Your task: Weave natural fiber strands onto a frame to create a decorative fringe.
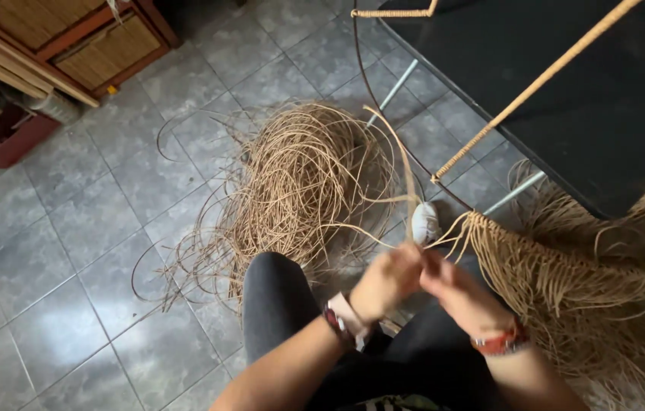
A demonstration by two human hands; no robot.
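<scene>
We observe the left hand (385, 283) and right hand (455, 293) closed together, apparently pinching one rattan strand (406, 171) though blur hides the fingertips, above the lap, between the loose rattan pile (300, 183) on the tiled floor (71, 251) and the woven fringe (558, 281).

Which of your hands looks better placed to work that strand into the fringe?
Probably the right hand: it sits beside the woven fringe. The left hand pinches the strand.
</scene>
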